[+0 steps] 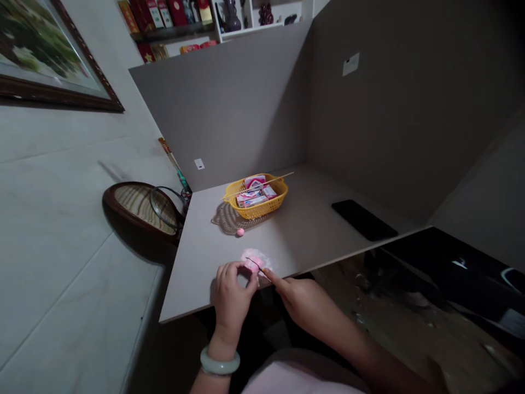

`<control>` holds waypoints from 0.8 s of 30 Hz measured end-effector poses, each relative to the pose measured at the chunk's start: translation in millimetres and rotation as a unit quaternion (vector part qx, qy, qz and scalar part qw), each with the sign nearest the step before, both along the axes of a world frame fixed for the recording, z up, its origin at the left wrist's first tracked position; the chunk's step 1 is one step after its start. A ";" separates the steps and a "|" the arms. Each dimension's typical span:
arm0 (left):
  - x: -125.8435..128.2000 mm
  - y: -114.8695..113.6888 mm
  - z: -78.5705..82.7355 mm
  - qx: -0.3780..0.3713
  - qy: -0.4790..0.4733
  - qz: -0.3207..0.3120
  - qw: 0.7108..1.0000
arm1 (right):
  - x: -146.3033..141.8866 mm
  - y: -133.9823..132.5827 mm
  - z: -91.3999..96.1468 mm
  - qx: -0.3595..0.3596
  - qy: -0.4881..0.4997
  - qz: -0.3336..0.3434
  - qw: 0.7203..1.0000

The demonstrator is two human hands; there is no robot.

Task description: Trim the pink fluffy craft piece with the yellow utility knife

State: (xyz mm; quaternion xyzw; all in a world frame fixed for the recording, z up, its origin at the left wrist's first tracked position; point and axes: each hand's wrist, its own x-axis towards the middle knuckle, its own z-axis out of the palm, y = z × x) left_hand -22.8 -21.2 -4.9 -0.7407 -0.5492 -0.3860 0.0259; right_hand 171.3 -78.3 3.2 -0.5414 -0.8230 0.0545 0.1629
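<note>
Near the front edge of the table, my left hand [230, 285] pinches a small pink block [253, 264] that looks like soap, thumb on one side and fingers on the other. My right hand [290, 289] grips a thin carving tool [260, 267] with a dark, narrow blade, its forefinger stretched along it. The blade lies across the top of the block. Pale pink shavings [268, 266] are spread on the table around the block. Farther back sits a small pink ball [240, 232], apart from both hands.
A yellow plastic basket [262, 211] of pink and white boxes stands behind the ball, with a thin stick [283, 176] across its rim. To the right lies a flat black object [364, 220]. Grey panels [246, 120] close off the table's back and right; a woven-backed chair [139, 205] stands left.
</note>
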 end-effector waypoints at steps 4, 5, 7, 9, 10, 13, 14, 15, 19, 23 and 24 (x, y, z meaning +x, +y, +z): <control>1.1 -0.2 -2.6 0.009 0.002 0.005 1.000 | 3.7 -8.9 -2.2 -0.011 0.013 0.006 1.000; 1.7 -0.6 -2.8 0.009 0.001 0.007 1.000 | 4.5 -9.7 -1.3 -0.011 0.009 0.006 1.000; 3.0 -1.4 -2.5 0.006 -0.003 0.013 1.000 | 4.3 -8.1 1.2 -0.005 0.007 0.006 1.000; 3.9 -2.2 -2.1 0.001 -0.008 0.018 1.000 | 3.0 -4.5 2.2 0.003 0.012 0.010 1.000; 4.2 -2.7 -2.1 0.000 -0.010 0.020 1.000 | 3.0 -3.4 1.5 0.007 0.015 0.010 1.000; 4.9 -3.7 -2.9 0.006 -0.009 0.021 1.000 | 7.9 -5.5 -4.9 0.018 0.017 0.018 1.000; 5.1 -3.8 -3.4 0.010 -0.008 0.021 1.000 | 10.2 -6.9 -7.0 0.023 0.018 0.022 0.999; 5.2 -3.8 -3.9 0.014 -0.007 0.021 1.000 | 12.0 -7.8 -8.3 0.028 0.019 0.024 0.999; 4.3 -2.1 -5.1 0.011 0.000 0.025 1.000 | 7.3 -1.4 -3.1 0.039 0.007 0.022 0.999; 1.5 -1.4 -6.0 0.007 -0.002 0.032 0.999 | 1.7 1.5 3.0 0.037 0.006 0.029 0.999; 0.9 -1.5 -6.3 0.006 -0.003 0.029 1.000 | 3.4 -1.4 2.2 0.037 0.009 0.031 0.999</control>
